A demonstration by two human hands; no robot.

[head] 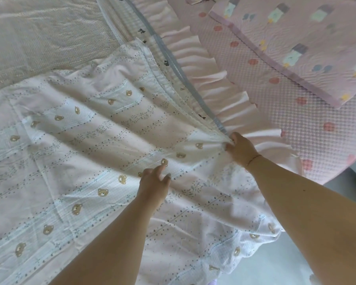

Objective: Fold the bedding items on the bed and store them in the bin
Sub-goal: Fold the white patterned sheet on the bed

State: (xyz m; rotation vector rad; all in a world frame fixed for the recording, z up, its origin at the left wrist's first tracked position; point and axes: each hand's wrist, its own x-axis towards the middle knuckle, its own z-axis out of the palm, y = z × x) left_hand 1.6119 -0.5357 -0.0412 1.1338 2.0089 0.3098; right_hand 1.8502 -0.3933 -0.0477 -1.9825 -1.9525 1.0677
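- Two bare forearms reach into view, without sleeves.
- The right hand (242,150) has a thin reddish string bracelet (253,159) at the wrist.
- The left hand (154,185) wears nothing.

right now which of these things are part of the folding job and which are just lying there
In the job: bear-print sheet, pinched by the right hand, left hand resting on it; ruffled pink cover; quilted pink blanket.
Lying about: beige woven mat.
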